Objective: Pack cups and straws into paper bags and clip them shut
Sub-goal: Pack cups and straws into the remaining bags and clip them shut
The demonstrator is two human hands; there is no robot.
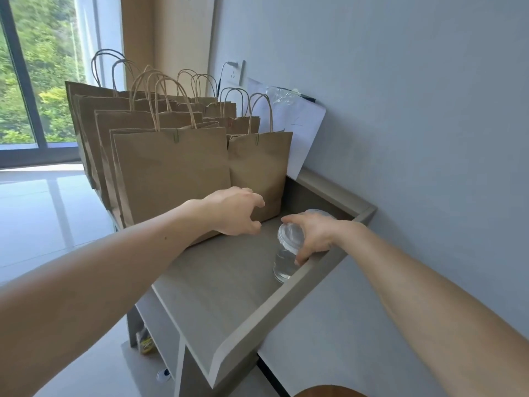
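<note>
Plainly, the cup (284, 265) could slip or buckle, since the right hand (315, 234) grips it only around its lidded top. It is clear and thin-walled, at the right rim of the shelf (217, 273). The left hand (234, 210), holding nothing, hovers at mid-shelf before the bags (171, 170).

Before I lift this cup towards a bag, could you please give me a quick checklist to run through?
1. Right hand grips the clear cup: ok.
2. Lid on the cup: ok, it looks seated.
3. Left hand holds a bag open: not ok; it holds nothing, down by the bags' base.
4. Front bag open at the top: cannot tell from this angle.
5. Straw ready: cannot tell; none in view.
</note>
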